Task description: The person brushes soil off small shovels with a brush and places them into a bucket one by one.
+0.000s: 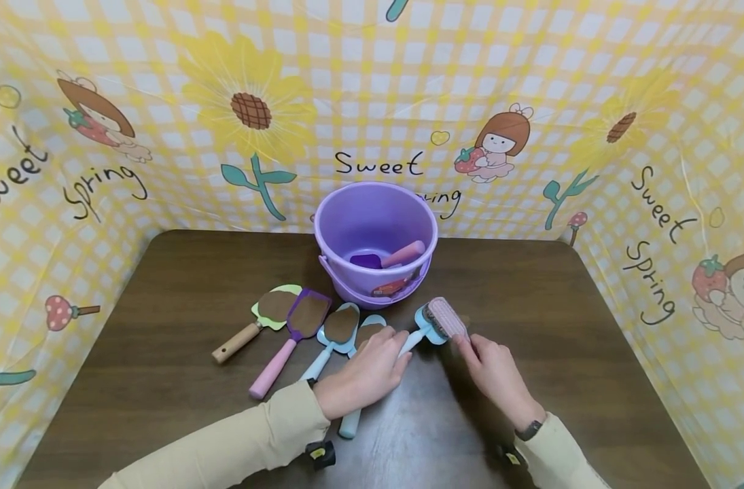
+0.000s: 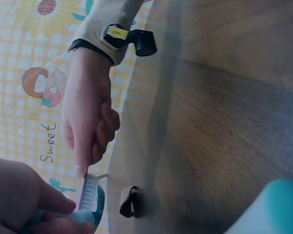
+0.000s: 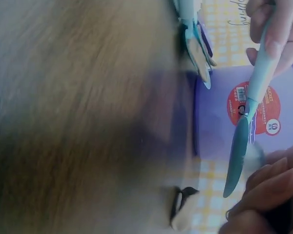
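Note:
My left hand [image 1: 372, 370] grips the handle of a light blue toy shovel [image 1: 414, 339], its scoop raised above the table. In my right hand [image 1: 500, 373] is a pink brush [image 1: 447, 316], bristles down against the scoop. The left wrist view shows the pale bristles of the brush [image 2: 89, 192] close to the scoop. Seen edge-on in the right wrist view, the shovel [image 3: 240, 146] has a teal underside. What lies inside the scoop is hidden by the brush.
Left of the hands lie a green shovel [image 1: 240, 341] with a wooden handle, a purple shovel [image 1: 274, 370] with a pink handle, and two blue shovels [image 1: 316, 364], with brown scoop surfaces. A purple bucket [image 1: 341, 221] behind holds a pink-handled shovel [image 1: 405, 253]. Patterned cloth [image 1: 372, 88] encloses the table.

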Available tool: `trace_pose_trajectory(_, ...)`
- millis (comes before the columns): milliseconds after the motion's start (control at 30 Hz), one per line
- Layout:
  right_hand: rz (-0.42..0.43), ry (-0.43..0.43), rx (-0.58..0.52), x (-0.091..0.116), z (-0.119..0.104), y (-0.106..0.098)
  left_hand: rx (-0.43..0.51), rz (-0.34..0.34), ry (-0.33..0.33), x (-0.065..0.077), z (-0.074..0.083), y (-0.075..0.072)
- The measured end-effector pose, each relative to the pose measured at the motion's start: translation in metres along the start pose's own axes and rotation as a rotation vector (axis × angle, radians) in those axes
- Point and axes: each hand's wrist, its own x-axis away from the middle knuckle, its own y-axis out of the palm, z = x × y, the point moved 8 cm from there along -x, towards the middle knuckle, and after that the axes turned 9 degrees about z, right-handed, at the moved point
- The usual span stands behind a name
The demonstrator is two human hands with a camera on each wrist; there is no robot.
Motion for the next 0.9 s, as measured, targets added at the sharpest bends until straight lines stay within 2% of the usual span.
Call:
trace_pose_trajectory(133, 0.004, -0.095, 0.040, 0.003, -0.009, -0.002, 0.001, 0.021, 0.012, -0.001, 0.002, -0.003)
trace_pose_trajectory(267, 0.017, -0.111, 0.100, 0.003, -0.010, -0.001, 0.008, 0.004, 0.015, 0.001, 0.004, -0.003)
trace_pose_trajectory(400, 0.019, -0.069, 0.126, 0.002, -0.006, 0.000, 0.018, -0.019, 0.003, 0.002, 0.004, -0.001)
trace_pose_trajectory(567, -0.010, -0.009, 0.105, 0.001, 0.001, 0.003, 0.015, -0.023, 0.002, 0.001, 0.003, 0.000)
trace_pose_trajectory(700, -0.059, 0.045, 0.061, -0.002, 0.007, 0.006, 0.021, -0.032, -0.003, 0.001, 0.002, 0.001)
trace_pose_trajectory(833, -0.129, 0.142, -0.019, -0.004, 0.015, 0.008, 0.033, -0.046, -0.015, 0.001, 0.001, 0.002)
trace_pose_trajectory(900, -0.126, 0.164, -0.053, -0.005, 0.017, 0.006, 0.032, -0.045, -0.015, 0.001, 0.001, 0.002)
